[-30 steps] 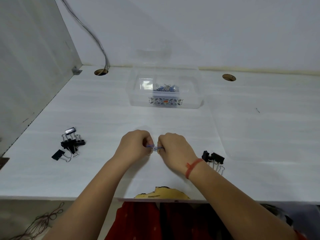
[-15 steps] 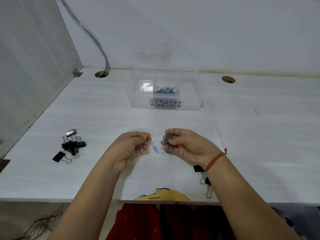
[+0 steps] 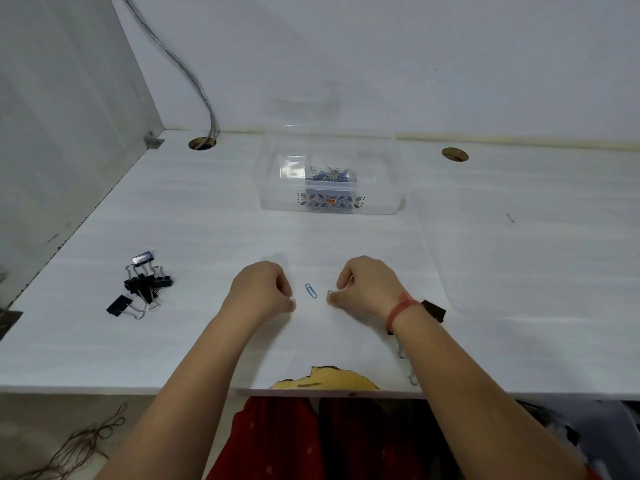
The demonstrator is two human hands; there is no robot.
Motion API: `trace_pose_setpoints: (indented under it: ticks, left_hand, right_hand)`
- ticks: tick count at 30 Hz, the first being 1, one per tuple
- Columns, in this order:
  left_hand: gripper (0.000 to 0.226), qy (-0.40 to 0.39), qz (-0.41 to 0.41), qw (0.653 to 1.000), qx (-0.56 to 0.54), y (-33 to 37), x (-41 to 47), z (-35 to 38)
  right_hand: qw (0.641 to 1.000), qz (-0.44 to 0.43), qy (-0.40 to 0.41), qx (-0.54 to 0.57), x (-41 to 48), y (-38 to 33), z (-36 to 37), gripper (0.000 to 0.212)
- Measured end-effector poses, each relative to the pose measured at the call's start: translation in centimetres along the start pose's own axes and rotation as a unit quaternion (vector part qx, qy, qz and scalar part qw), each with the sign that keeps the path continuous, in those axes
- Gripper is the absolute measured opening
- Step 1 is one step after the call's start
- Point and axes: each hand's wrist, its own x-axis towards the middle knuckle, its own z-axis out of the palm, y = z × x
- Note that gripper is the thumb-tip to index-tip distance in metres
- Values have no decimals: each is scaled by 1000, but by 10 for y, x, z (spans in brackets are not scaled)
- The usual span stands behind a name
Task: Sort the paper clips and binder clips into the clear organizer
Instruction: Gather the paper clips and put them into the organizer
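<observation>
The clear organizer (image 3: 277,188) stands at the back of the white desk, with a heap of blue and silver paper clips (image 3: 329,175) in its middle compartment. A blue paper clip (image 3: 311,291) lies flat on the desk between my hands. My left hand (image 3: 263,289) is curled, its fingertips down on a silver paper clip (image 3: 292,300). My right hand (image 3: 367,285) is curled too, fingertips pinching at another blue paper clip (image 3: 330,293) on the desk. A pile of black binder clips (image 3: 143,285) lies at the left. More binder clips (image 3: 433,310) sit partly hidden behind my right wrist.
The organizer's clear lid (image 3: 519,258) lies flat on the desk at the right. Two cable holes (image 3: 202,143) (image 3: 454,154) open near the back wall, a cable rising from the left one. The front desk edge has a chipped patch (image 3: 325,381).
My hands were joined on clips a second ago, then parted. They have since lowered to the desk, each on a clip, with one blue clip lying between them.
</observation>
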Motion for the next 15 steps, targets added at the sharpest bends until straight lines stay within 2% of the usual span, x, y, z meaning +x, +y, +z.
trace_pose_setpoints:
  ticks: [3,6,7,8,9,10,12,14,15]
  left_hand:
    - [20,-8,-6,999,41,5,3,1]
    - [21,29,13,995,90,6,2,5]
    - [20,41,22,997,64,4,2,8]
    - [17,43,19,999,-6,0,2,11]
    - [11,35,2,994,-103,-1,1,12]
    - [8,22,-21,979,-203,-2,-1,12]
    - [19,-2,-58,941,-332,-1,-1,8]
    - [28,-26,-96,898,-429,6,4,4]
    - [29,-38,-123,868,-480,10,5,1]
  right_hand:
    - [1000,-1,-12,-12,4,-2,10,21]
    - [1000,3,-25,-12,11,0,13,29]
    - [999,13,-38,27,12,2,13,31]
    - [993,28,-55,106,11,3,11,28]
    - [970,49,-70,229,10,4,6,22]
    - [919,77,-88,376,9,5,1,18]
    - [759,126,-125,626,7,9,-7,20]
    - [618,151,-153,756,5,10,-11,14]
    - [565,155,-167,793,4,9,-10,6]
